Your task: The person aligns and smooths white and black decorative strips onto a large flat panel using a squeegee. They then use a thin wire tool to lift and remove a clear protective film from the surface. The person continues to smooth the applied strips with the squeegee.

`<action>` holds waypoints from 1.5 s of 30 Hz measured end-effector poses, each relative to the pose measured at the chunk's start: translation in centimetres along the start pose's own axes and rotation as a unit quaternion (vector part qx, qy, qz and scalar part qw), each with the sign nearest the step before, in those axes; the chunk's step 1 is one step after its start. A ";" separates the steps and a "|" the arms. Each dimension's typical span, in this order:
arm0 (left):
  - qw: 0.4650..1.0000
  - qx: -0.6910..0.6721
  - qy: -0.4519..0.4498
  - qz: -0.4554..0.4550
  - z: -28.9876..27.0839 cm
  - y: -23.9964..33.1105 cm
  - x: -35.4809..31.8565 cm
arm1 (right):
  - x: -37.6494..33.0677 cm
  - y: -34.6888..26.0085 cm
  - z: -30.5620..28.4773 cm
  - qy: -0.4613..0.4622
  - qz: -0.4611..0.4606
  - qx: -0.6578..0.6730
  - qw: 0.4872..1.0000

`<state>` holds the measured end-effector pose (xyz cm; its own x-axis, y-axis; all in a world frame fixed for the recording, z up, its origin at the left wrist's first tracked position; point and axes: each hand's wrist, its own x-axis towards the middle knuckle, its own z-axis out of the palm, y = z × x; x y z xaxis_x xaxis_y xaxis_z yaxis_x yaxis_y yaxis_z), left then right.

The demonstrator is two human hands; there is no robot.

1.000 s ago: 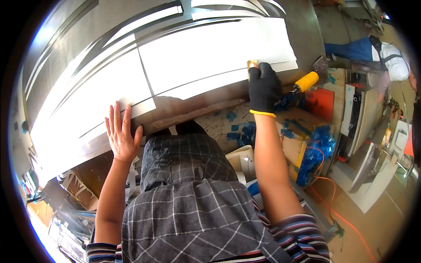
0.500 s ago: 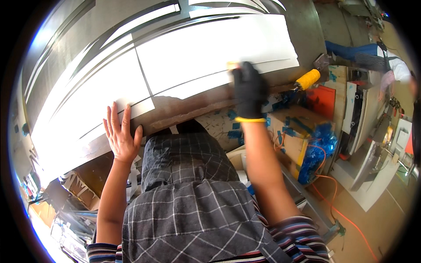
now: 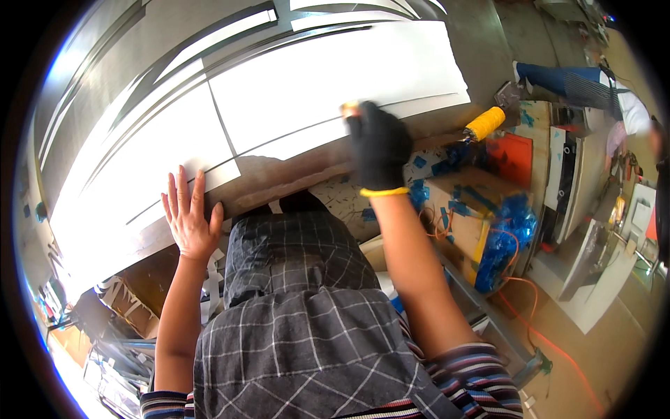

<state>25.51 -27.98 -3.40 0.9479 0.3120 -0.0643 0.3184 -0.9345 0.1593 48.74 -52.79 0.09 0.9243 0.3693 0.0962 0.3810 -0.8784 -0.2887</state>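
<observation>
My bare left hand [image 3: 190, 220] lies flat with fingers spread on the near left edge of a white sheet [image 3: 328, 77]. My right hand [image 3: 380, 146], in a black glove with a yellow cuff, is closed around a small orange-and-pale object [image 3: 350, 109]. Motion blurs that object, so I cannot tell its kind. It is over the sheet's near part, close to a long dark line running lengthwise. Another dark line crosses the sheet between my hands. The sheet's near edge is uneven, with the brown-grey table edge [image 3: 300, 170] showing beside it.
Narrow white strips [image 3: 223, 38] lie toward the table's far side. A yellow roll with a handle [image 3: 485, 124] rests at the right edge. Below it stand a cardboard box [image 3: 453, 209] and blue plastic film [image 3: 508, 244]. An orange cable [image 3: 551, 349] crosses the floor. Another person [image 3: 586, 82] is at far right.
My gloved right hand has moved a little left along the sheet with the small object. My left hand stays pressed flat in nearly the same place.
</observation>
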 end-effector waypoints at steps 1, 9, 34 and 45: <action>1.000 -0.002 0.005 -0.001 0.0 0.1 0.0 | 0.6 1.7 -0.2 0.032 0.025 -0.016 0.999; 1.000 0.008 0.027 0.007 -0.1 0.2 -0.1 | -0.5 1.3 -0.2 0.026 0.032 0.008 0.999; 0.997 0.005 0.080 0.022 0.4 -0.3 -0.4 | -0.6 1.0 0.4 0.001 -0.008 0.021 1.000; 0.998 0.011 0.063 0.020 0.7 -0.3 -0.3 | -0.5 0.7 0.3 0.021 -0.005 0.031 0.999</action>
<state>25.10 -27.96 -4.06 0.9538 0.2928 0.0671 0.2818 -0.9495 0.1378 48.52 -53.51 -0.40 0.9212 0.3637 0.1380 0.3889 -0.8539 -0.3457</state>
